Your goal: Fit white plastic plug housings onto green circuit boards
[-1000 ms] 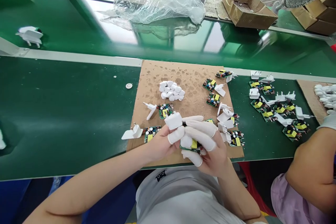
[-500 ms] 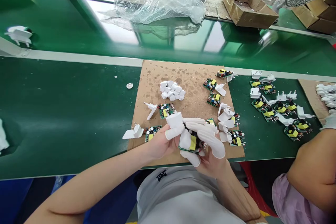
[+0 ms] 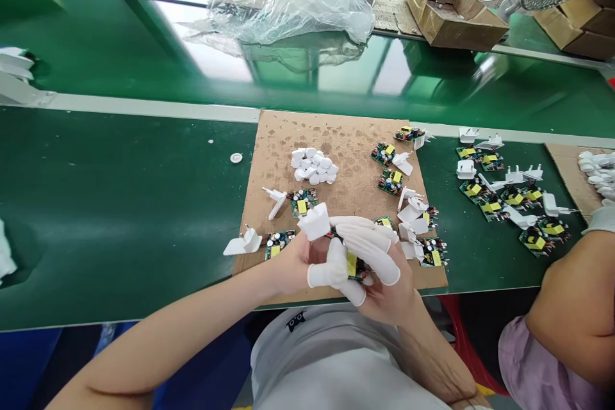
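Note:
Between my two hands is a small green circuit board (image 3: 354, 266) with a yellow block on it, partly covered by fingers. A white plug piece (image 3: 314, 221) stands out beside it, above my left hand. My left hand (image 3: 312, 264), in white finger cots, is closed with its thumb against the board. Wrapped round the board from the other side, my right hand (image 3: 384, 269) also wears white finger cots. Left of my hands lie two more boards (image 3: 279, 243) with white plug pieces. A pile of small white caps (image 3: 314, 166) sits beyond them.
All this lies over a cardboard sheet (image 3: 336, 134) on the green table. More boards with plug pieces (image 3: 417, 218) lie to the right, and others (image 3: 514, 195) beyond the sheet. A conveyor belt (image 3: 192, 83) runs behind. At the right edge is another person's arm (image 3: 571, 307).
My left thumb has moved down onto the board from beside the plug piece. The plug piece has tilted and shifted slightly left. A white item on the belt has slid left.

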A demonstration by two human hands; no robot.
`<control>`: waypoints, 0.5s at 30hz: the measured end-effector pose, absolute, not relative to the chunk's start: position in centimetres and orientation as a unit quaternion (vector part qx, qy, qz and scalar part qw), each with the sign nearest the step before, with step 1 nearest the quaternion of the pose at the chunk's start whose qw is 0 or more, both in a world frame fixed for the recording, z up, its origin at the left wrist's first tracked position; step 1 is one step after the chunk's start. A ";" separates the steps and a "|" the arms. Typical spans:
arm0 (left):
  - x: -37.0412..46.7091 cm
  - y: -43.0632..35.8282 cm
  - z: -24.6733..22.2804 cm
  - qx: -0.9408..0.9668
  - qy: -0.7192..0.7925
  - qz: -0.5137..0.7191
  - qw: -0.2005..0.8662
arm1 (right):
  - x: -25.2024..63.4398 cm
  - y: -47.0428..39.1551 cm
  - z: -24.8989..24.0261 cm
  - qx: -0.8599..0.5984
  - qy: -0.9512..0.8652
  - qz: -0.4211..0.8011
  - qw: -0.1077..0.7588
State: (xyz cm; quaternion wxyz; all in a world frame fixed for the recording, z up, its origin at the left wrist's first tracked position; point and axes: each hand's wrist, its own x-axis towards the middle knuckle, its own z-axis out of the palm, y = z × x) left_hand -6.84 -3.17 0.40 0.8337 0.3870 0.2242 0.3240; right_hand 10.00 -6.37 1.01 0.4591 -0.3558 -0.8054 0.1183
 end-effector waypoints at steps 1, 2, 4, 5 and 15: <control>-6.9 -3.2 0.4 0.385 0.222 0.323 0.836 | 10.0 -6.3 1.1 -0.353 -0.806 0.120 0.459; -7.0 -3.2 0.4 0.374 0.215 0.320 0.844 | 10.0 -6.2 1.2 -0.351 -0.806 0.123 0.460; -7.0 -3.2 0.2 0.334 0.188 0.308 0.871 | 10.0 -6.1 1.3 -0.352 -0.801 0.132 0.466; -7.0 -3.2 0.2 0.311 0.175 0.301 0.884 | 10.0 -6.1 1.3 -0.355 -0.797 0.138 0.468; -6.8 -3.4 -0.3 0.241 0.200 0.289 0.904 | 10.2 -6.4 0.8 -0.353 -0.780 0.176 0.486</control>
